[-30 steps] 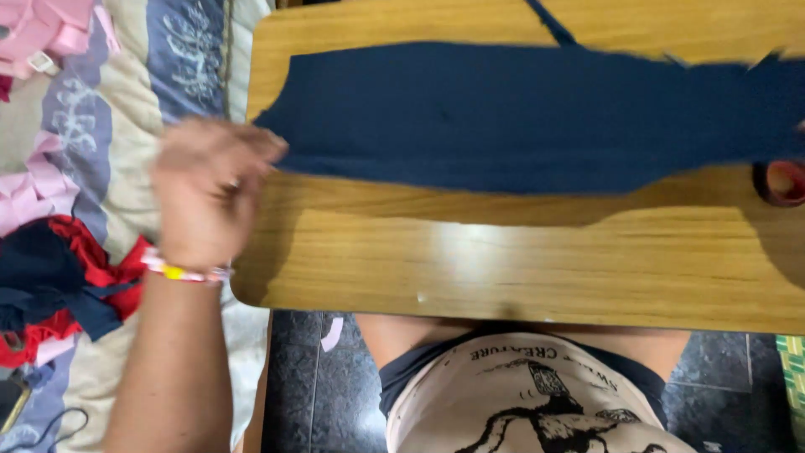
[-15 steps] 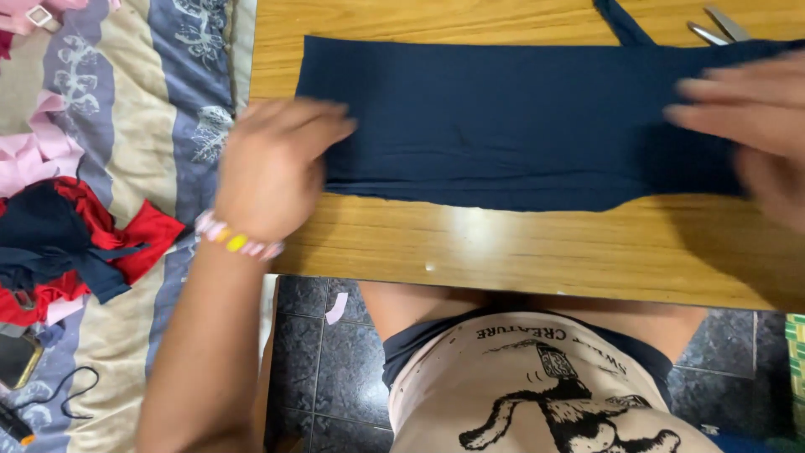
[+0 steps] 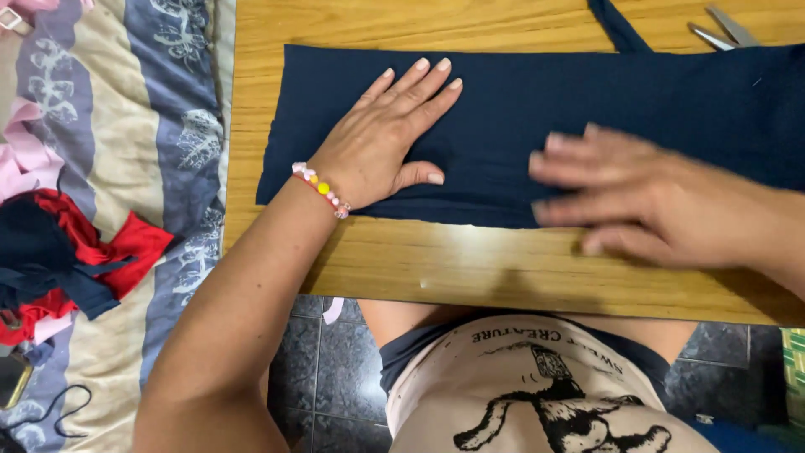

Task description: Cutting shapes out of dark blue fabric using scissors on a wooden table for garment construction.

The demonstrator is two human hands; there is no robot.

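A person's left hand [image 3: 381,138] lies flat, fingers spread, on a navy cloth [image 3: 503,109] stretched across a wooden bench [image 3: 503,268]. The right hand [image 3: 637,197] rests open, palm down, on the cloth's lower edge, its fingers blurred. The cloth runs off the picture's right side, and a narrow navy strip [image 3: 616,25] is cut off at the top. Only the blade tips of the scissors [image 3: 721,29] show. On the patterned bedspread [image 3: 134,126] to the left lies a heap of red and navy scraps [image 3: 59,260], with pink pieces [image 3: 21,151] partly out of view.
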